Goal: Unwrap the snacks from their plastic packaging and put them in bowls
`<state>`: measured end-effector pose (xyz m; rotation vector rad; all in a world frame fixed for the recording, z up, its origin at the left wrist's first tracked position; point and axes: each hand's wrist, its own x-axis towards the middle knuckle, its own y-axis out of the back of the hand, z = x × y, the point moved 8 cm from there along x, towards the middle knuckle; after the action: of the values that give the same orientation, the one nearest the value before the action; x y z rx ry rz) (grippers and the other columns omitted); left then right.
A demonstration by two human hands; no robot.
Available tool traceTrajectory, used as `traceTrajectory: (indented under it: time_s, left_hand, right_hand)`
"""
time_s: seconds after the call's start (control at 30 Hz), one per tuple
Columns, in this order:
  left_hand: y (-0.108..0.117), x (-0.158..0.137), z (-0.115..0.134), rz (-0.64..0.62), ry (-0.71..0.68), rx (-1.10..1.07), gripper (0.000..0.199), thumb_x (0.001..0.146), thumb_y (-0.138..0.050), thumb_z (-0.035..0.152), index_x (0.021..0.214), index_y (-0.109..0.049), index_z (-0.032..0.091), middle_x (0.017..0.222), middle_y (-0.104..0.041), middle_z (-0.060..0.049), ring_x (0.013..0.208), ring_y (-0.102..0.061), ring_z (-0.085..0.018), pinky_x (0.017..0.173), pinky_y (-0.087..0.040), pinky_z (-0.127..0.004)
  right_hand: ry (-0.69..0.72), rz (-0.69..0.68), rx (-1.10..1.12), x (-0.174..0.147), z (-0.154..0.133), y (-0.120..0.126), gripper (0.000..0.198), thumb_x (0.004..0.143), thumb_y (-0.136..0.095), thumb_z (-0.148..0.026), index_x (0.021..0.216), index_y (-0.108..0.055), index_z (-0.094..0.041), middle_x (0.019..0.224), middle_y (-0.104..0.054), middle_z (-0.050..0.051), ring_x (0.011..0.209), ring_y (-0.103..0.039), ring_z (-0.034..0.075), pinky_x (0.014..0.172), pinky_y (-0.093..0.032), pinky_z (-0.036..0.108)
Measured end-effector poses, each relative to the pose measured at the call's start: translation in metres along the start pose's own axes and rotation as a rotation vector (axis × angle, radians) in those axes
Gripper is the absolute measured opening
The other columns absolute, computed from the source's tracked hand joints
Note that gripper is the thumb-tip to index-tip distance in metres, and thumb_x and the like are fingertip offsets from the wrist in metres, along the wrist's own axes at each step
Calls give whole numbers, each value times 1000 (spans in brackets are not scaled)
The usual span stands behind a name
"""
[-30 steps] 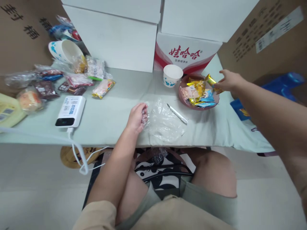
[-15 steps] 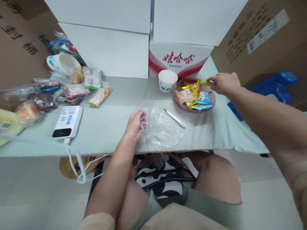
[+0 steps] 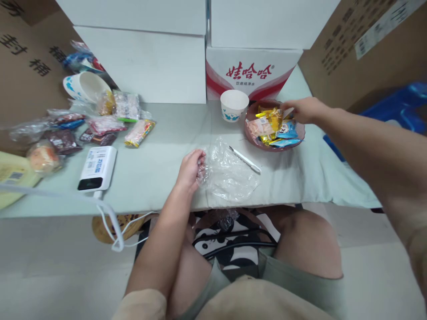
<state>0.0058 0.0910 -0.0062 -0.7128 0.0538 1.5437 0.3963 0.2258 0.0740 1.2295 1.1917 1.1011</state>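
Note:
My left hand (image 3: 192, 170) is closed on the gathered edge of a clear plastic bag (image 3: 233, 180), which lies flat on the table. On the bag's right part rests a white pen-like tool (image 3: 245, 160) with a dark tip. My right hand (image 3: 303, 110) reaches over the rim of a pinkish see-through bowl (image 3: 282, 148). Its fingers are bent down among the wrappers, and what they pinch is hard to make out. Inside the bowl are yellow packets (image 3: 275, 120), a pink-and-white packet (image 3: 259, 127) and blue packets (image 3: 287, 130).
A paper cup (image 3: 232, 109) stands left of the bowl, another (image 3: 85, 88) lies tipped at the left. Several wrapped snacks (image 3: 103, 126) and a white power bank (image 3: 98, 166) with a cable are on the left. Boxes (image 3: 250, 71) wall the back; a blue plastic object (image 3: 393, 109) is at right.
My right hand has moved slightly left and down into the bowl; the yellow-and-blue packet it held up is no longer distinct. My left hand keeps the bag. The view has shifted a little.

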Motion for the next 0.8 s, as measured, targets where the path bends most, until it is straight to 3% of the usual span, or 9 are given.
traceTrajectory:
  time_s: [0.07, 0.17, 0.27, 0.33, 0.4, 0.5, 0.6, 0.7, 0.8]
  left_hand:
    - [0, 0, -1, 1, -6, 21, 16, 71, -63, 27, 70, -51, 18, 56, -42, 8, 35, -28, -2, 33, -14, -17]
    - [2, 0, 1, 5, -31, 81, 15, 71, -62, 28, 69, -50, 18, 57, -41, 7, 36, -28, -3, 34, -13, -17]
    - [8, -2, 11, 5, -73, 214, 16, 73, -61, 31, 71, -53, 18, 59, -42, 6, 38, -27, -3, 36, -12, -18]
    - [14, -5, 17, -30, -61, 378, 18, 74, -63, 34, 78, -57, 18, 62, -45, 5, 39, -27, -3, 38, -12, -19]
    - [25, -6, 18, -68, -21, 593, 24, 69, -70, 30, 88, -61, 19, 62, -48, 6, 41, -32, -4, 40, -18, -19]
    - [51, -4, 24, -7, -16, 856, 45, 62, -72, 15, 106, -62, 20, 59, -49, 7, 47, -41, -8, 46, -29, -20]
    - [70, 6, 35, 101, -148, 911, 55, 64, -66, 11, 118, -59, 21, 67, -53, 4, 52, -46, -10, 50, -35, -22]
    - [80, 15, 56, 237, -448, 832, 61, 66, -67, 13, 125, -54, 26, 101, -61, -4, 69, -57, -13, 58, -45, -24]
    - [88, -5, 82, 490, -821, 773, 48, 74, -65, 18, 120, -53, 27, 123, -55, -8, 97, -61, -19, 75, -52, -30]
  right_hand:
    - [-13, 119, 36, -7, -5, 15, 38, 87, -55, -21, 118, -70, -6, 121, -71, 13, 105, -65, 18, 82, -37, 39]
    - [-10, 475, 119, -48, -23, 49, 38, 86, -55, -11, 122, -67, -5, 128, -66, 18, 121, -59, 27, 92, -37, 45]
    - [208, 657, 278, -114, -72, 45, 34, 84, -52, -7, 115, -66, -7, 114, -71, 18, 108, -65, 24, 92, -46, 40]
    - [530, 517, 393, -159, -125, 13, 34, 85, -53, -13, 116, -67, -16, 104, -74, 11, 92, -69, 21, 85, -52, 38]
    - [765, 208, 412, -199, -175, -36, 40, 87, -58, -26, 126, -64, -21, 118, -73, 10, 101, -69, 25, 89, -54, 41]
    - [760, -13, 338, -237, -208, -87, 55, 88, -60, -41, 139, -57, -22, 142, -60, 12, 133, -55, 32, 106, -46, 51]
    - [665, -20, 263, -257, -208, -103, 67, 88, -61, -51, 148, -48, -24, 155, -47, 11, 146, -38, 36, 114, -37, 56]
    - [641, 34, 220, -273, -198, -102, 76, 85, -65, -57, 150, -45, -23, 158, -42, 14, 147, -37, 37, 112, -37, 54]
    - [675, 99, 217, -282, -194, -99, 48, 91, -62, -40, 136, -58, -23, 146, -58, 11, 134, -53, 31, 103, -43, 46]
